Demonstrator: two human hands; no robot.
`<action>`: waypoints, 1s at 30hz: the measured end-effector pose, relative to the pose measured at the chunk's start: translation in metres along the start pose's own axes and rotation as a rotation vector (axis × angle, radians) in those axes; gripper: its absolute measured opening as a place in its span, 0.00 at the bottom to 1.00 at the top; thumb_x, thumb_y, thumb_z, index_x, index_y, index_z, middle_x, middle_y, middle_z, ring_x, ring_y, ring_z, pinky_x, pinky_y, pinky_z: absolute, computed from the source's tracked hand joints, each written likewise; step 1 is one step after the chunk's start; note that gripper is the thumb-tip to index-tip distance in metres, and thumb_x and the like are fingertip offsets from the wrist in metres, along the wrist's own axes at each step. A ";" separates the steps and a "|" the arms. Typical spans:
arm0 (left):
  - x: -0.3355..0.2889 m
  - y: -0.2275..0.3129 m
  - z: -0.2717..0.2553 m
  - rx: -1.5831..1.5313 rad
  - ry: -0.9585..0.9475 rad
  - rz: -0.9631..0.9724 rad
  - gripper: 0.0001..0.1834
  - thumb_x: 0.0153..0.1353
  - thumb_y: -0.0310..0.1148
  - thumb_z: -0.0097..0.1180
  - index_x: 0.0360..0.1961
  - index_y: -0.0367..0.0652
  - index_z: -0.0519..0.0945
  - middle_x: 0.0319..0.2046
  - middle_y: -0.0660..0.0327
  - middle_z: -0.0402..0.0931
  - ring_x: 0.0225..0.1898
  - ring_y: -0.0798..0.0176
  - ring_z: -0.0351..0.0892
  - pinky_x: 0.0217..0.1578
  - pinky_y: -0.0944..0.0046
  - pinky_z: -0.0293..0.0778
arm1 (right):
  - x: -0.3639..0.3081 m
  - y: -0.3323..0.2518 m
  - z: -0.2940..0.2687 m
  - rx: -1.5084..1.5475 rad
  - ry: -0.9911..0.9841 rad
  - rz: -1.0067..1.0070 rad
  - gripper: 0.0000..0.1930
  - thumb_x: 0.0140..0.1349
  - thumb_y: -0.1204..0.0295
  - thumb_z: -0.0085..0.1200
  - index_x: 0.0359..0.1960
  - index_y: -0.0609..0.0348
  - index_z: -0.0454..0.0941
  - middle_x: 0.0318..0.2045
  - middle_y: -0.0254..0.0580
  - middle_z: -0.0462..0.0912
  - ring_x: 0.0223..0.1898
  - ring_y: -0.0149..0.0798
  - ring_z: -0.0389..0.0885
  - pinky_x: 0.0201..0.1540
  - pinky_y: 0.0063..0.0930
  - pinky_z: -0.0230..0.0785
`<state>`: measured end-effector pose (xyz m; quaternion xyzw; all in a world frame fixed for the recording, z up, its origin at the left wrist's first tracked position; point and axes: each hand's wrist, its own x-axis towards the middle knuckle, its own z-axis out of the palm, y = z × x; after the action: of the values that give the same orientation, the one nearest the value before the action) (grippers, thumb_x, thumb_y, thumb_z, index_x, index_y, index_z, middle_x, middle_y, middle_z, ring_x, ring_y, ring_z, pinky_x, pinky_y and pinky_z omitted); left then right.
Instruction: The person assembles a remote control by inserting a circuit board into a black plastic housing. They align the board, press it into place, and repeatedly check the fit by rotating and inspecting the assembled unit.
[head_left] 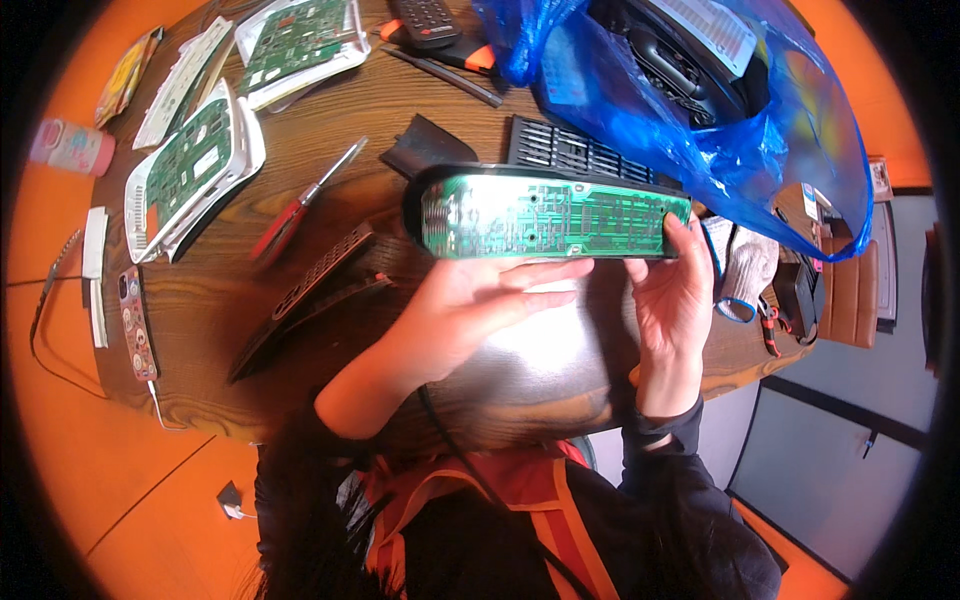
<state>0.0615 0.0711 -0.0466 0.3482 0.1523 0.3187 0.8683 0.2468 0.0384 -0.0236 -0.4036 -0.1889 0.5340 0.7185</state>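
Observation:
A long green circuit board [590, 215] sits in a black curved casing, raised above the table. My right hand [672, 290] grips its right end, the thumb pressed on the board's face. Just under the board's lower edge is my left hand [465, 305], its fingers stretched out and apart toward the right; its upper part is hidden behind the casing, and I cannot tell whether it touches it. Strong glare whitens the board's left half. Left of my left forearm, a dark casing piece with rows of holes [310, 270] is tilted up from the table.
A red-handled screwdriver [290, 220] lies left of centre. Opened white casings with green boards [195, 160] fill the far left. A blue plastic bag [800, 150] with black devices stands far right, beside a work glove [745, 265]. A black slotted panel [565, 145] lies behind the board.

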 end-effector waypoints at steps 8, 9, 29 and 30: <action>-0.001 -0.008 0.002 -0.081 0.193 0.209 0.21 0.59 0.20 0.40 0.54 0.37 0.57 0.50 0.53 0.65 0.50 0.55 0.68 0.51 0.54 0.67 | -0.007 0.008 0.003 -0.169 -0.039 -0.013 0.16 0.55 0.80 0.47 0.45 0.60 0.61 0.39 0.45 0.74 0.39 0.37 0.77 0.39 0.33 0.74; 0.000 -0.007 0.001 -0.095 0.205 0.213 0.20 0.59 0.20 0.40 0.53 0.37 0.58 0.49 0.53 0.65 0.49 0.55 0.69 0.51 0.54 0.68 | -0.007 0.008 0.005 -0.246 0.055 -0.039 0.17 0.54 0.81 0.47 0.45 0.61 0.61 0.39 0.46 0.75 0.40 0.37 0.76 0.43 0.32 0.71; 0.000 -0.010 0.001 -0.035 0.126 0.315 0.34 0.47 0.17 0.57 0.56 0.39 0.56 0.49 0.57 0.65 0.51 0.65 0.66 0.49 0.65 0.68 | -0.019 0.017 0.020 -1.207 -0.551 -0.634 0.19 0.39 0.73 0.62 0.38 0.60 0.78 0.43 0.51 0.75 0.45 0.48 0.73 0.48 0.36 0.64; 0.000 -0.010 0.000 -0.020 0.132 0.289 0.35 0.47 0.17 0.58 0.56 0.39 0.56 0.49 0.57 0.65 0.51 0.65 0.67 0.49 0.65 0.68 | -0.019 0.016 0.020 -1.199 -0.543 -0.612 0.18 0.40 0.73 0.62 0.38 0.60 0.78 0.43 0.51 0.75 0.45 0.47 0.73 0.47 0.35 0.64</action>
<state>0.0661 0.0658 -0.0533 0.3361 0.1542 0.4642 0.8048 0.2162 0.0302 -0.0214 -0.5103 -0.7254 0.1950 0.4187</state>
